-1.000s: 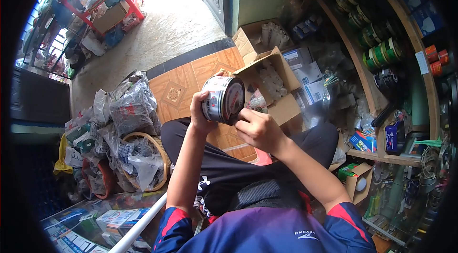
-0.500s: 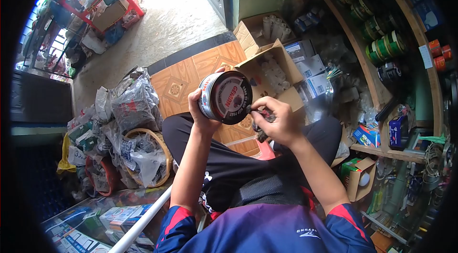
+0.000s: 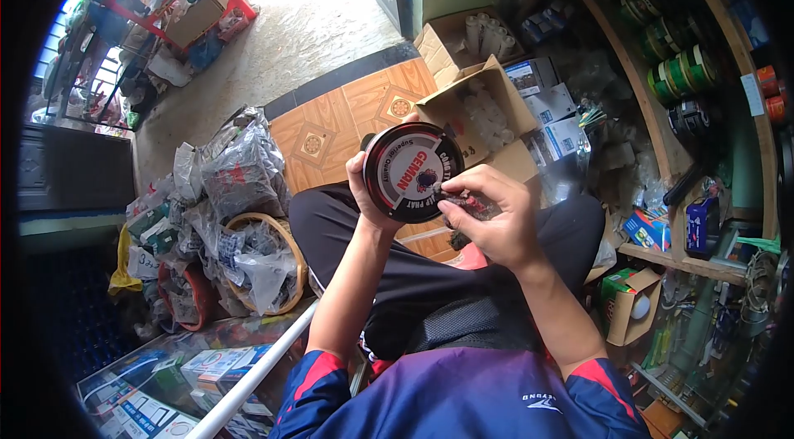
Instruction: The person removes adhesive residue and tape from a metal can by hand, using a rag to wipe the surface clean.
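My left hand (image 3: 370, 191) grips the side of a round tin (image 3: 412, 172) with a black rim and a label reading GEMAN. The printed end of the tin faces up toward me. In my right hand (image 3: 499, 215) is a crumpled dark rag (image 3: 473, 206) with reddish patches, pinched between thumb and fingers. The fingertips and the rag's front bit meet the lower right part of the printed face. Both hands are above my crossed legs.
Open cardboard boxes (image 3: 517, 100) with white tubular parts stand ahead. Plastic-bagged goods (image 3: 240, 166) and a round basket (image 3: 299, 273) sit at left. On the right, shelves carry several green tins (image 3: 682, 75). A white pole (image 3: 256, 373) slants beside my left arm.
The tin has tilted so its printed face turns more fully toward me, and has shifted slightly right. My right hand has moved a little right and down, its fingertips farther onto the face.
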Action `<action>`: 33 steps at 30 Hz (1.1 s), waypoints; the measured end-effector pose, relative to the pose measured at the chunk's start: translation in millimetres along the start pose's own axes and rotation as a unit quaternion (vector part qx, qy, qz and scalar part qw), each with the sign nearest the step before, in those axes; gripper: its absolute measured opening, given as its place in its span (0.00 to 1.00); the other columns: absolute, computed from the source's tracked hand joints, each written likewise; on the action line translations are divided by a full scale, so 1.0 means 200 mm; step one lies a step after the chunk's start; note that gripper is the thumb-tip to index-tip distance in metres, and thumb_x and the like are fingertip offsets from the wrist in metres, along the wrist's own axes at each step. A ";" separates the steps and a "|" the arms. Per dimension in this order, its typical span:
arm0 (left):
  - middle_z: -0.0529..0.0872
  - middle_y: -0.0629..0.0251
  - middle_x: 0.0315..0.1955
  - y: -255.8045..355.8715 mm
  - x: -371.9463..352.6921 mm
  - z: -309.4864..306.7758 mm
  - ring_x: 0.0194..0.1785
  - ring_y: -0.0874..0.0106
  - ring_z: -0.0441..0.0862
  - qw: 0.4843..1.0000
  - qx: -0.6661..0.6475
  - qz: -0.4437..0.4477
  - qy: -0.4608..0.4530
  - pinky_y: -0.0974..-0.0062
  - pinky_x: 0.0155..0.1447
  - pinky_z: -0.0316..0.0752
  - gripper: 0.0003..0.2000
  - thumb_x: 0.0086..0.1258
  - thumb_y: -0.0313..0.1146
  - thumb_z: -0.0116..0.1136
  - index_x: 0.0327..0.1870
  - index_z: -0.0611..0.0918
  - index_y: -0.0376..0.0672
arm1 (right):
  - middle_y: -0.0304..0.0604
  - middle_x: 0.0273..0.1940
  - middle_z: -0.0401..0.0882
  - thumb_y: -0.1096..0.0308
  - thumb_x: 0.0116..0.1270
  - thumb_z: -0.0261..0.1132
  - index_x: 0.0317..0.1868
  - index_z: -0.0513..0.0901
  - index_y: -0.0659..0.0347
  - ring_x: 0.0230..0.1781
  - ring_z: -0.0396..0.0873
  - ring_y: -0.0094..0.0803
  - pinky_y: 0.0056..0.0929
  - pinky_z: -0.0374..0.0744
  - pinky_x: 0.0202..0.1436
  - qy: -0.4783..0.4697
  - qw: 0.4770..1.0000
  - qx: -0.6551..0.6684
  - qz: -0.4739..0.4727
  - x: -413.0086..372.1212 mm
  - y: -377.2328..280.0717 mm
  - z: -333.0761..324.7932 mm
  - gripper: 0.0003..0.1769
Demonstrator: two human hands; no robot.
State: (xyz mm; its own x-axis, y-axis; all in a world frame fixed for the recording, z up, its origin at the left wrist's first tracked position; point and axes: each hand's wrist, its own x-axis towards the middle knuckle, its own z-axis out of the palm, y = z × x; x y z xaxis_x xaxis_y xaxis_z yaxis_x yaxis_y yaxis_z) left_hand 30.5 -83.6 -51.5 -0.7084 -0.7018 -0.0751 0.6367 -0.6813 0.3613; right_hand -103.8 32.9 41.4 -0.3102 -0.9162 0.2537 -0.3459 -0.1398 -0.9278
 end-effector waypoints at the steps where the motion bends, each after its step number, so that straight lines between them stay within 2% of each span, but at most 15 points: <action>1: 0.75 0.43 0.64 -0.01 0.00 -0.01 0.62 0.54 0.79 0.999 -0.052 -0.008 0.010 0.58 0.65 0.77 0.48 0.66 0.69 0.48 0.77 0.59 0.37 | 0.46 0.38 0.86 0.76 0.56 0.75 0.41 0.86 0.65 0.38 0.86 0.34 0.29 0.82 0.44 -0.002 1.000 -0.003 -0.008 0.00 -0.01 0.01 0.11; 4: 0.72 0.34 0.64 -0.04 0.01 -0.01 0.64 0.49 0.78 0.997 -0.034 -0.048 -0.059 0.55 0.65 0.78 0.50 0.64 0.72 0.51 0.79 0.56 0.44 | 0.47 0.39 0.85 0.76 0.55 0.75 0.41 0.87 0.64 0.38 0.86 0.37 0.31 0.82 0.44 -0.022 1.000 -0.004 0.001 -0.01 -0.03 0.03 0.12; 5: 0.73 0.42 0.66 -0.05 0.00 0.00 0.68 0.48 0.72 0.986 -0.113 -0.079 -0.089 0.52 0.69 0.71 0.47 0.62 0.66 0.51 0.77 0.61 0.41 | 0.47 0.39 0.85 0.76 0.54 0.75 0.41 0.87 0.64 0.38 0.86 0.38 0.32 0.83 0.44 -0.029 1.000 -0.011 0.006 -0.02 -0.04 0.03 0.13; 8: 0.71 0.40 0.66 -0.07 0.02 -0.03 0.69 0.44 0.71 0.971 -0.150 -0.098 -0.156 0.49 0.70 0.70 0.49 0.61 0.69 0.51 0.78 0.59 0.43 | 0.46 0.39 0.85 0.79 0.53 0.76 0.42 0.87 0.66 0.38 0.85 0.31 0.27 0.82 0.43 -0.040 0.999 -0.022 -0.012 -0.01 -0.06 0.05 0.14; 11: 0.71 0.40 0.67 -0.09 0.01 -0.03 0.70 0.45 0.70 0.971 -0.177 -0.099 -0.127 0.48 0.71 0.69 0.50 0.61 0.70 0.50 0.78 0.58 0.43 | 0.47 0.39 0.85 0.80 0.53 0.74 0.42 0.87 0.66 0.38 0.85 0.33 0.27 0.82 0.44 -0.036 0.998 -0.038 -0.032 -0.01 -0.07 0.06 0.14; 15: 0.72 0.41 0.66 -0.10 0.01 -0.02 0.70 0.46 0.70 0.978 -0.137 -0.082 -0.137 0.48 0.71 0.69 0.49 0.61 0.69 0.50 0.78 0.58 0.42 | 0.48 0.39 0.85 0.81 0.53 0.73 0.42 0.87 0.66 0.38 0.85 0.35 0.28 0.82 0.44 -0.027 0.998 -0.049 -0.015 -0.01 -0.09 0.07 0.14; 18: 0.73 0.41 0.66 -0.08 0.01 0.00 0.70 0.47 0.71 0.981 -0.137 -0.083 -0.111 0.48 0.71 0.69 0.48 0.61 0.67 0.50 0.78 0.59 0.41 | 0.47 0.39 0.85 0.82 0.52 0.72 0.41 0.87 0.65 0.38 0.85 0.35 0.29 0.82 0.44 -0.041 0.997 -0.058 -0.034 -0.02 -0.08 0.07 0.13; 19: 0.77 0.42 0.62 -0.09 0.01 0.00 0.71 0.40 0.68 0.982 -0.133 -0.074 -0.108 0.45 0.69 0.72 0.49 0.65 0.69 0.52 0.79 0.56 0.43 | 0.47 0.38 0.85 0.82 0.52 0.72 0.40 0.87 0.64 0.38 0.85 0.35 0.29 0.81 0.44 -0.042 0.997 -0.059 -0.033 -0.02 -0.08 0.07 0.13; 25: 0.75 0.41 0.63 -0.08 -0.01 -0.01 0.68 0.46 0.73 0.995 -0.036 -0.058 -0.067 0.51 0.68 0.73 0.47 0.65 0.68 0.47 0.77 0.60 0.41 | 0.44 0.35 0.84 0.81 0.50 0.74 0.35 0.87 0.63 0.36 0.83 0.35 0.29 0.80 0.42 -0.024 0.996 -0.078 -0.025 -0.04 -0.09 0.12 0.10; 29: 0.76 0.45 0.62 -0.06 -0.03 0.07 0.64 0.55 0.77 0.999 0.015 -0.028 -0.026 0.55 0.68 0.73 0.49 0.63 0.68 0.49 0.77 0.60 0.38 | 0.44 0.34 0.84 0.80 0.50 0.75 0.34 0.87 0.63 0.35 0.83 0.36 0.30 0.80 0.40 -0.015 0.994 -0.108 -0.025 -0.06 -0.08 0.15 0.09; 33: 0.72 0.49 0.68 -0.06 -0.03 0.03 0.69 0.56 0.72 0.997 -0.023 -0.046 -0.055 0.56 0.71 0.69 0.45 0.63 0.61 0.51 0.77 0.60 0.42 | 0.44 0.33 0.83 0.80 0.51 0.74 0.33 0.86 0.64 0.33 0.83 0.36 0.30 0.80 0.39 -0.014 0.993 -0.117 -0.011 -0.07 -0.07 0.16 0.08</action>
State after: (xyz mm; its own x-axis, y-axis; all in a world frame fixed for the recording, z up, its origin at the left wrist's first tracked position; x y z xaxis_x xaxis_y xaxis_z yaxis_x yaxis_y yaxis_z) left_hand 25.4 -70.2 -49.7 -0.7922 -0.6103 -0.0019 0.5788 -0.7522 0.3149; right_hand -65.5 36.1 42.7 -0.2771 -0.9241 0.2633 -0.5505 -0.0718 -0.8317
